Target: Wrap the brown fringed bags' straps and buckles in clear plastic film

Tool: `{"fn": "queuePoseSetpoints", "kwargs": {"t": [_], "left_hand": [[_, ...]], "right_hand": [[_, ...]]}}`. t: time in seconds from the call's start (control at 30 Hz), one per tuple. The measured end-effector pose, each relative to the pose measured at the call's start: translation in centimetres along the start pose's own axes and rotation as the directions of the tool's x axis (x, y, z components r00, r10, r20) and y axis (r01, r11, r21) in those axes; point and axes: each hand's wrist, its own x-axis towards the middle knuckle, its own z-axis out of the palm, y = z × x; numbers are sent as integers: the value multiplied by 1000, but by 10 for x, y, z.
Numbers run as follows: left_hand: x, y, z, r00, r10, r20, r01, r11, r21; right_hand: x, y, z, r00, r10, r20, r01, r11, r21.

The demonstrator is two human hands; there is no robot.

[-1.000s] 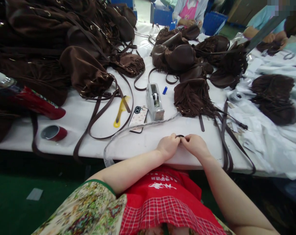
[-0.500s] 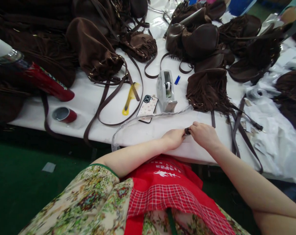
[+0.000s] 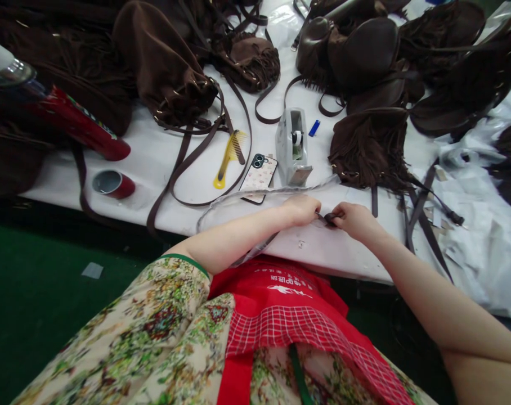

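Observation:
My left hand (image 3: pixel 301 210) is closed in a pinch over the table's front part, gripping one side of a short dark brown strap end (image 3: pixel 329 218). Close beside it, my right hand (image 3: pixel 352 218) pinches the same dark piece between thumb and fingers. Fingers cover much of the piece, so its full shape is hidden. A long strip in clear plastic (image 3: pixel 225 195) curves behind my left forearm and passes beneath it; whether it joins the dark piece I cannot tell. Beyond my hands lies a brown fringed bag (image 3: pixel 369 149).
Behind my left hand are a phone (image 3: pixel 259 175), a tape dispenser (image 3: pixel 292 149), a blue lighter (image 3: pixel 314 128) and a yellow comb (image 3: pixel 227 160). A red cup (image 3: pixel 114 184) and red flask (image 3: pixel 82 124) stand left. Brown bags line the back; white plastic wrapping (image 3: pixel 483 225) covers the right.
My hands have drawn slightly apart, showing more of the dark piece between them. My left hand has risen a little on the table. The camera view has shifted slightly.

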Motion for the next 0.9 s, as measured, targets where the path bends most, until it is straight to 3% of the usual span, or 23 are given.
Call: {"fn": "queuePoseSetpoints", "kwargs": {"t": [0.23,0.37,0.5,0.63,0.7,0.77,0.9], "left_hand": [[-12,12,5,993,116,-36,-115,993,21],[-13,21,16,997,32,-64,-31,999,19],[-11,22,19,997,21,-71,-20,1000,7],[-13,19,18,998,28,-55,-26,999,48],[-15,20,19,997,20,-69,-14,997,80],[-17,20,22,995,15,-94,-5,994,110],[-18,21,26,993,66,-102,-51,988,145]], "right_hand": [[9,-5,-9,964,-259,54,263,960,-94],[16,-4,-13,928,-361,89,365,931,-21],[13,1,-11,949,-311,60,302,945,127],[3,6,0,992,-122,-29,124,920,372],[0,7,6,995,-45,-92,79,911,404],[-2,6,10,987,-61,-149,110,929,354],[-5,2,6,955,-237,-176,272,937,217]]}}
